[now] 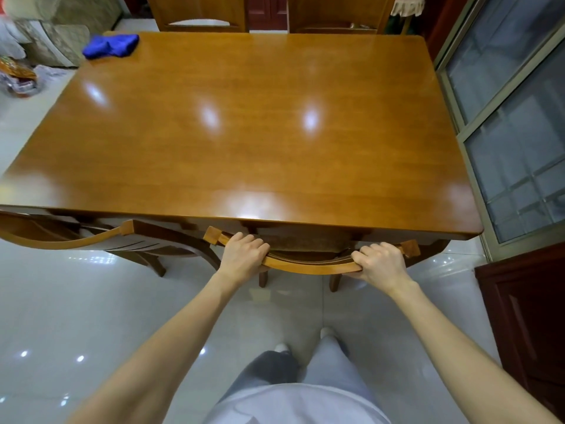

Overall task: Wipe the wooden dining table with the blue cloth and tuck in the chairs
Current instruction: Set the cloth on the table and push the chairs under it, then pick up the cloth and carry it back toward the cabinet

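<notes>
Step in hand looked like chair tuck-in, not wiping. Left hand (243, 255) & right hand (379, 264) each gripped the top rail of the chair (308, 266) at the tabletop's (244, 133) near edge. Blue cloth (111, 45) lay bunched on the tabletop's far-left corner. Next prob. needs a straight, even push twd the tabletop.

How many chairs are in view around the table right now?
4: far-left chair and far-right chair at the far edge; near-left chair; near-right chair gripped by the left hand and right hand. Others may be hidden.
</notes>
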